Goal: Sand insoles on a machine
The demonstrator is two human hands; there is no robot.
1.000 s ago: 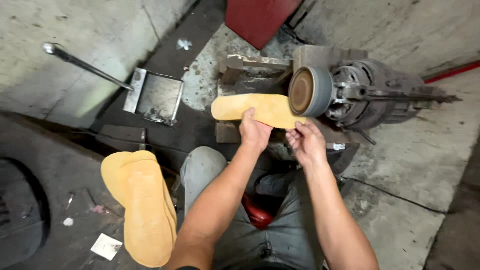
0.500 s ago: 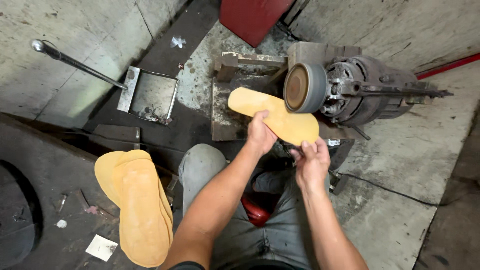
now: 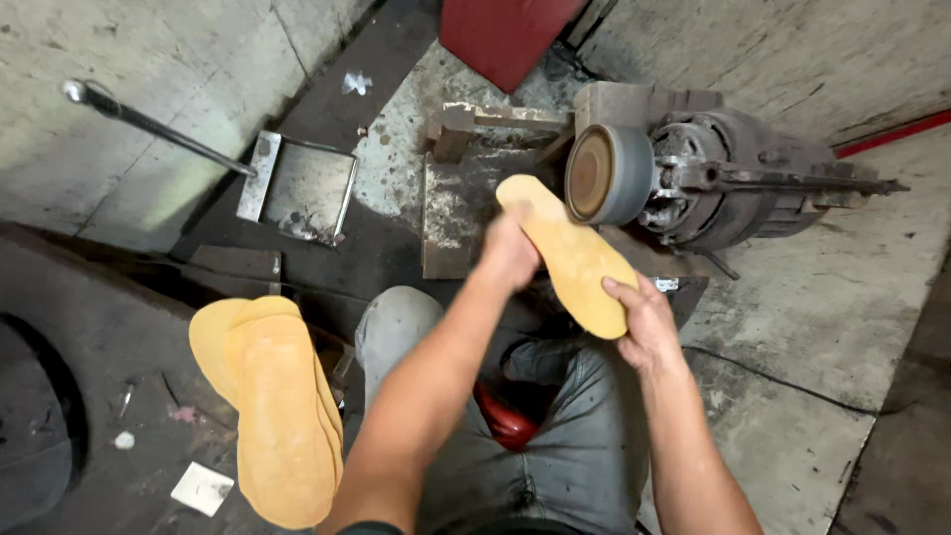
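Two hands on one insole (image 3: 575, 260): left hand (image 3: 510, 253) grips its middle, right hand (image 3: 644, 322) its heel. Sanding step, I judge; wheel (image 3: 606, 174) at one o'clock; next, toe edge squarely against it.

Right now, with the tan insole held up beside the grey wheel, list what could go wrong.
1. The left hand holds the tan shoe-shaped insole close to the grey motor-driven sanding wheel; fingers might touch it.
2. The right hand grips only the insole's end, so the wheel could snatch it.
3. The stack of tan insoles overhangs its dark ledge and may slide.
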